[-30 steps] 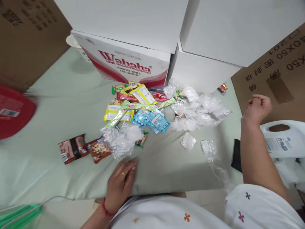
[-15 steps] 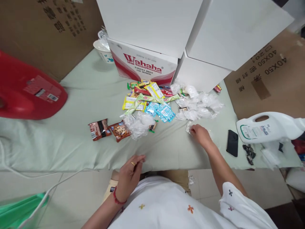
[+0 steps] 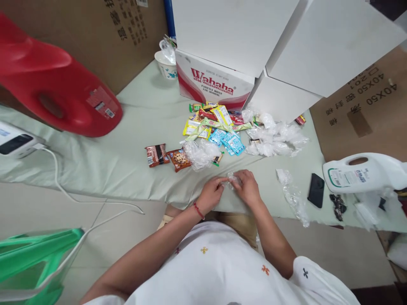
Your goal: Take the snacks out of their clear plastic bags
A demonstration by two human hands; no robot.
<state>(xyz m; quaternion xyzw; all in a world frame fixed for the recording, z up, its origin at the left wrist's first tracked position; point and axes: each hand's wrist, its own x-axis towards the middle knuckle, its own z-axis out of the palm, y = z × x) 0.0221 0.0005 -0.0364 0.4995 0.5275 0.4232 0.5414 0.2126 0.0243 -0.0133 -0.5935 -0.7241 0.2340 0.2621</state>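
Close to the table's front edge, my left hand (image 3: 211,193) and my right hand (image 3: 248,188) meet over a small crumpled clear plastic bag (image 3: 231,181). Fingers of both hands pinch it from either side; its underside is hidden. Just beyond lies a bunch of clear plastic bags (image 3: 201,154), beside a brown cookie packet (image 3: 179,160) and a dark red snack packet (image 3: 156,155). Behind are blue sachets (image 3: 232,142), yellow packets (image 3: 196,128) and a long pale green stick packet (image 3: 219,125). Several plastic bags (image 3: 278,137) are heaped to the right.
At right are a loose strip of clear plastic (image 3: 293,197), a black phone (image 3: 316,190), keys (image 3: 337,207) and a white bottle (image 3: 362,171). A red jug (image 3: 70,97) stands left. White boxes (image 3: 219,78) and a paper cup (image 3: 167,67) stand behind.
My right hand has moved left with the plastic bag. My left hand has come forward and meets it there. The view has turned left, and the loose plastic strip now shows plainly.
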